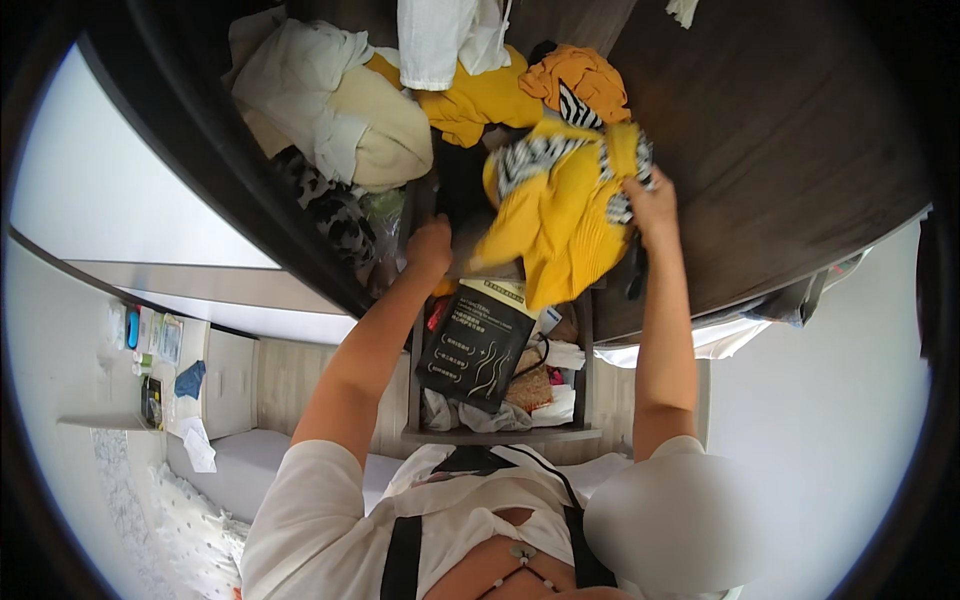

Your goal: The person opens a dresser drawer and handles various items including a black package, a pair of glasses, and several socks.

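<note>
My right hand (652,205) grips a yellow ribbed knit garment (575,220) with black-and-white checked trim, its fingers closed on the gathered upper edge. The garment hangs loosely over the back of an open drawer (500,437). My left hand (430,245) is closed at the left, near a dark panel edge and a clear plastic bag (385,215); what its fingers hold, if anything, is hidden. Between my arms, a black package (475,345) with pale print lies tilted on top of the drawer's contents.
Inside the dark wardrobe lie a cream and white heap of clothes (380,130), another yellow garment (490,100) and an orange one (580,80). White clothing (440,40) hangs above. A patterned black-and-grey cloth (335,215) lies at left. Beyond my left arm stands a white cabinet (230,380).
</note>
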